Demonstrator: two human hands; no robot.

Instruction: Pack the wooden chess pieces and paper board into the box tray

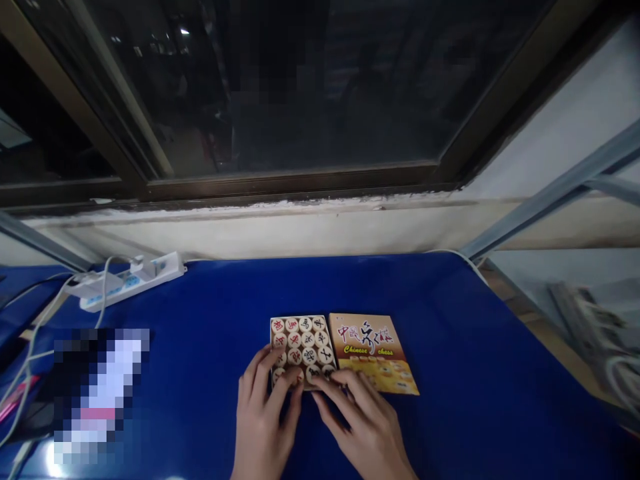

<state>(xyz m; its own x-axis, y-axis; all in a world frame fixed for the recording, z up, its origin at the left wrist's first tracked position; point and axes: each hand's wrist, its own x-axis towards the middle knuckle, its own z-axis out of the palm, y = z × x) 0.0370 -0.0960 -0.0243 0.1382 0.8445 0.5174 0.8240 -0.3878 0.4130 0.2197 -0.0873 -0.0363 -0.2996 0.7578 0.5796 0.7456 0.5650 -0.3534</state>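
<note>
A shallow open box (272, 325) lies on the blue table, filled with rows of round Chinese chess pieces (307, 339). Red characters mark the left columns, black ones the right. My left hand (266, 403) is curled over the box's front left corner, thumb and forefinger closed at the front edge. From the right, my right hand (365, 415) closes on the front right part, fingertips over the front row. Fingers hide some front pieces; whether one is pinched cannot be made out. Touching or nearly touching the box's right side is the printed lid (380, 370), reading "Chinese chess".
A white power strip (133, 283) with plugs and cables sits at the table's back left. Nearer on the left is a blurred-out bright object (107, 380) among cables. Beyond the blue table (225, 293) are a wall and a dark window (325, 87). A metal bar (540, 193) slants at the right.
</note>
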